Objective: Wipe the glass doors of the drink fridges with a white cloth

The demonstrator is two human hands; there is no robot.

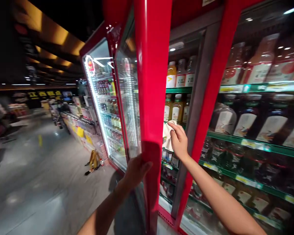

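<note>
A red-framed fridge door stands swung open in front of me. My left hand grips its edge at about waist height, thumb on the near face. My right hand reaches past the door into the fridge and is closed on a white cloth, held against the inner side of the door frame. Behind the cloth are green shelves with yellow juice bottles.
A closed red-framed glass door to the right shows dark and pale bottles on green shelves. A lit fridge stands further left. The grey shop floor stretches leftward along low display racks; a yellow object lies by the fridge base.
</note>
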